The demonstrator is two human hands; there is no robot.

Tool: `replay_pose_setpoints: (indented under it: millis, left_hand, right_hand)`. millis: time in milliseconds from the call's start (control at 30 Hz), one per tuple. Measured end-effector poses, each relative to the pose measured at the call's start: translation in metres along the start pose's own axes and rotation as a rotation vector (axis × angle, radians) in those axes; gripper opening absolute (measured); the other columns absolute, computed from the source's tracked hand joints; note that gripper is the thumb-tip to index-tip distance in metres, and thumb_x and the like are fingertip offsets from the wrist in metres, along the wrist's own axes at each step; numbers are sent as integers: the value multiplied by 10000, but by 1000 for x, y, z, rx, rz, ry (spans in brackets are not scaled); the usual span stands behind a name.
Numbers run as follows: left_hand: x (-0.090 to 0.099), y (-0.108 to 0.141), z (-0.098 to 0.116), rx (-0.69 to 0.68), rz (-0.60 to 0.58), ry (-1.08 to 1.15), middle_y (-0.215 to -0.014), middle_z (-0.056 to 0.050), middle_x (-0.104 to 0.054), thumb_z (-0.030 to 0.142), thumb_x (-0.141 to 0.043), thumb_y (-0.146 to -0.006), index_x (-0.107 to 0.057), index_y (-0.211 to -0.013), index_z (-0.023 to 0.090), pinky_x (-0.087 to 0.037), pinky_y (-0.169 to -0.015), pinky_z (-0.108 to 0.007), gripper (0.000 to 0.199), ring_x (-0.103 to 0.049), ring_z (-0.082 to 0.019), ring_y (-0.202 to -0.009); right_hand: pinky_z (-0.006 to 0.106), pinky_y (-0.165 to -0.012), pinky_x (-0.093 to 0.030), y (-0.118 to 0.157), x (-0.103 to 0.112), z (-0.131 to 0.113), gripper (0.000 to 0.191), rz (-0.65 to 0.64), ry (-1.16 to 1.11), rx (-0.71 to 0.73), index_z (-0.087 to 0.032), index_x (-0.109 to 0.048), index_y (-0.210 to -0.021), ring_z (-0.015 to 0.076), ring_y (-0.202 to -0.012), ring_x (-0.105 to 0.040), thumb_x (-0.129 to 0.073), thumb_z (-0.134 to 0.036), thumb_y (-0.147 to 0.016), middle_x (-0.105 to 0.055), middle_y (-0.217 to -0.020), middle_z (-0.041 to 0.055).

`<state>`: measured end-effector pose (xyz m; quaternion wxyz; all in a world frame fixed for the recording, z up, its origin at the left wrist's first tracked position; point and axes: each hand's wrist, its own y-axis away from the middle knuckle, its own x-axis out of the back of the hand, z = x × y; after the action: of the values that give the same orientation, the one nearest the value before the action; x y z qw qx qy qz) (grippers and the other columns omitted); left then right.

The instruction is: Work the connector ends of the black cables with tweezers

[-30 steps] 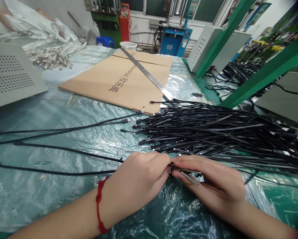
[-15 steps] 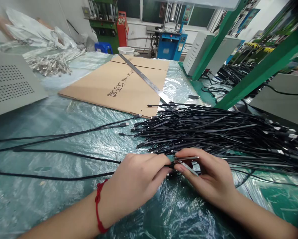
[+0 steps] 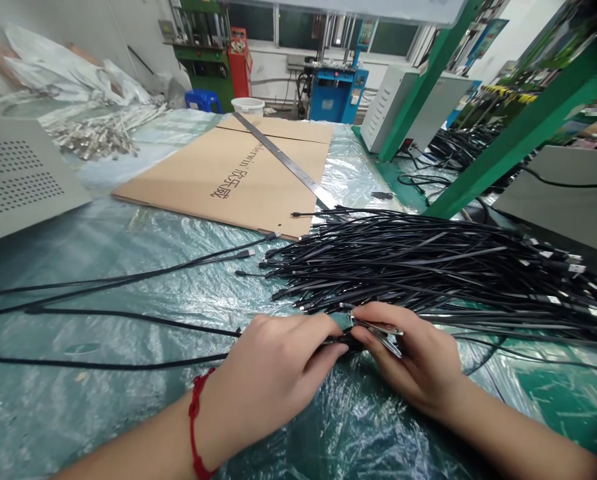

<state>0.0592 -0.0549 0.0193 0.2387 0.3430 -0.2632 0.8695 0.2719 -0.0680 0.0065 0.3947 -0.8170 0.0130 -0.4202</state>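
Note:
My left hand (image 3: 283,360), with a red string bracelet at the wrist, pinches the end of a black cable (image 3: 143,319) whose length trails off to the left. Between thumb and fingers of my right hand (image 3: 413,353) is a small silver nail clipper (image 3: 386,337), its jaws close against the cable end. The fingertips partly hide that cable end. Just beyond my hands lies a large bundle of black cables (image 3: 403,260), with connectors at both sides.
A flat cardboard sheet (image 3: 188,180) with a steel ruler (image 3: 283,160) across it lies behind. A grey perforated box (image 3: 23,180) is at the left; a green post (image 3: 508,140) slants at the right. Loose cables stretch left.
The clipper's two levers have swung and tilted in my right hand, the outer ends now lower. The whole view has shifted slightly.

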Motion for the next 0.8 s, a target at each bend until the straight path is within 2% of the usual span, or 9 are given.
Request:
replay_pose_setpoints:
  millis: [67, 133, 233, 333, 433, 500, 567, 667, 800]
  left_hand:
    - [0, 0, 0, -20, -20, -34, -799, 64, -670, 288, -575, -989, -601, -1042, 249, -435, -593, -270, 71, -650, -136, -678]
    - [0, 0, 0, -77, -5, -130, -793, 62, -665, 270, -567, -989, -580, -1127, 244, -416, -570, -289, 141, -649, -149, -662]
    - [0, 2, -1, -197, 61, -320, -743, 54, -627, 207, -527, -993, -570, -1183, 227, -382, -551, -315, 196, -615, -165, -607]
    - [2, 2, -2, -287, 108, -414, -697, 49, -575, 179, -508, -996, -606, -1136, 221, -343, -526, -318, 176, -550, -157, -541]
    - [3, 2, -3, -284, 142, -395, -690, 43, -571, 166, -526, -986, -639, -1062, 200, -339, -532, -319, 140, -539, -149, -545]
    - [3, 1, -2, -258, 158, -356, -680, 42, -567, 174, -541, -983, -653, -990, 188, -348, -547, -319, 113, -542, -146, -562]
    - [4, 0, -2, -246, 161, -331, -671, 39, -558, 193, -538, -989, -659, -929, 182, -351, -554, -320, 135, -536, -145, -573]
    - [4, 0, -1, -246, 159, -310, -670, 32, -563, 197, -516, -995, -667, -901, 180, -347, -560, -320, 178, -516, -148, -579]
    - [5, 1, -1, -219, 149, -278, -673, 29, -567, 174, -516, -981, -671, -886, 183, -349, -571, -319, 182, -499, -149, -584]
  right_hand:
    - [168, -706, -586, 1, 0, -1, 117, -1, -87, -91, -236, -582, -1088, 111, -750, -734, -587, -260, -973, -743, -911, 7]
    - [161, -612, -560, -3, 0, -2, 125, -43, -262, -284, -239, -585, -1082, 101, -684, -701, -601, -277, -963, -709, -843, -4]
    - [157, -479, -486, -13, -1, -4, 169, -208, -598, -626, -214, -595, -1022, 84, -541, -582, -599, -370, -957, -563, -639, -45]
    - [164, -449, -460, -20, -1, -3, 259, -352, -795, -796, -186, -600, -959, 76, -507, -513, -618, -443, -930, -492, -594, -59]
    - [186, -504, -476, -16, 1, -1, 183, -219, -618, -669, -197, -640, -953, 87, -578, -556, -663, -374, -913, -583, -673, -25]
    - [220, -594, -510, -11, 5, 0, 128, -43, -414, -418, -220, -672, -969, 106, -686, -605, -731, -269, -867, -650, -807, 4]
    - [261, -681, -543, -8, 9, -1, 224, 50, -298, -160, -225, -683, -1004, 136, -791, -639, -788, -194, -809, -672, -895, 22]
    - [282, -715, -580, -7, 13, -5, 300, 32, -249, 63, -194, -673, -1065, 158, -830, -670, -798, -152, -795, -698, -891, 37]
    - [286, -670, -603, -10, 12, -10, 333, 16, -269, 125, -181, -673, -1090, 167, -796, -687, -793, -113, -788, -724, -867, 44]
